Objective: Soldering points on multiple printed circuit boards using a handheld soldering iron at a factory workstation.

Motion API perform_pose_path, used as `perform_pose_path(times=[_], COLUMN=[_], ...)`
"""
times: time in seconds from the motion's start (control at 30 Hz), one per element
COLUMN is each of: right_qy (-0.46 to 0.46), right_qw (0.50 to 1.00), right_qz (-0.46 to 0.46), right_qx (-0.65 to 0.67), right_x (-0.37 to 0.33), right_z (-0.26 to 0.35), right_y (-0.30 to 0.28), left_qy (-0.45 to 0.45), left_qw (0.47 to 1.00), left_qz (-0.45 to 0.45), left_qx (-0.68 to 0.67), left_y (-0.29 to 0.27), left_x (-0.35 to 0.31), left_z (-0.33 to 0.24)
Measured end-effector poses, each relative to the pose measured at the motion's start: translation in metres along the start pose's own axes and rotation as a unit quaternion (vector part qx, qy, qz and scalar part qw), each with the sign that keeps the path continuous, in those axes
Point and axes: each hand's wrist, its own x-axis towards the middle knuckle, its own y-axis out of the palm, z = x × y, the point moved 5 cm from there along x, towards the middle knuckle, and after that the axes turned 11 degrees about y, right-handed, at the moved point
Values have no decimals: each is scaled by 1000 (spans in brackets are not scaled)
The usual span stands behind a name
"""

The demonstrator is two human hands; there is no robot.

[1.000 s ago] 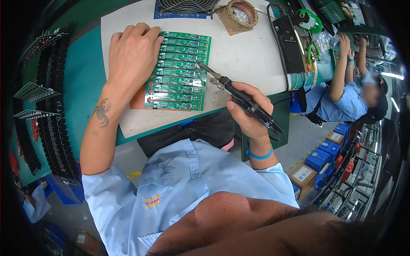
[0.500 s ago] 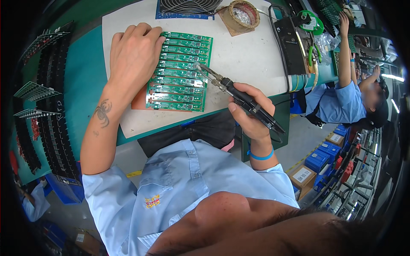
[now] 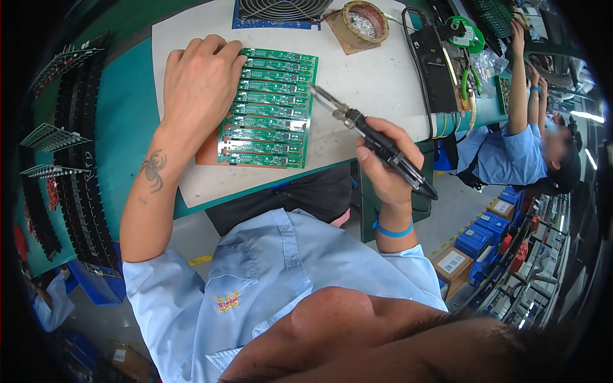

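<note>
A green circuit board panel (image 3: 273, 108), made up of several narrow strips, lies on the white work sheet with an orange-brown piece (image 3: 207, 153) under its lower left. My left hand (image 3: 203, 83) rests over the panel's upper left edge, its fingers curled and pressing on it. In my right hand (image 3: 391, 175) is a black-handled soldering iron (image 3: 350, 118), gripped like a pen. Its metal tip points up and left, close to the panel's right edge; whether it touches cannot be made out.
Behind the panel stand a fan with a wire guard (image 3: 284, 9) and a round pot of solder scraps (image 3: 363, 24). A black station (image 3: 434, 67), green-handled pliers (image 3: 470, 80) and a green spool (image 3: 469, 35) are at right. Black racks (image 3: 76, 159) line the left. Another person (image 3: 511, 150) works at right.
My right hand has drawn the soldering iron right and slightly up, off the middle strips. My left hand and the panel stay put. The other person's arms at right have shifted.
</note>
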Motion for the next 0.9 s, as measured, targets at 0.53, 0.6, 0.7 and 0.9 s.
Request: perform_pose_path(times=[0.53, 0.6, 0.7, 0.9], right_qy=[-14, -28, -41, -17], right_qw=[990, 988, 992, 999], right_qz=[-110, -119, -87, -8], right_qx=[92, 97, 75, 38], right_x=[42, 40, 27, 6], right_z=[-41, -37, -27, -5], right_y=[-4, -5, -3, 1], left_qy=[-8, -8, -6, -8], left_qw=[1000, 1000, 1000, 1000], left_qz=[15, 13, 14, 19], left_qx=[-8, -4, -3, -6], left_y=[-2, -2, -2, -1], left_x=[1, 1, 1, 1], left_z=[-2, -2, -1, -1])
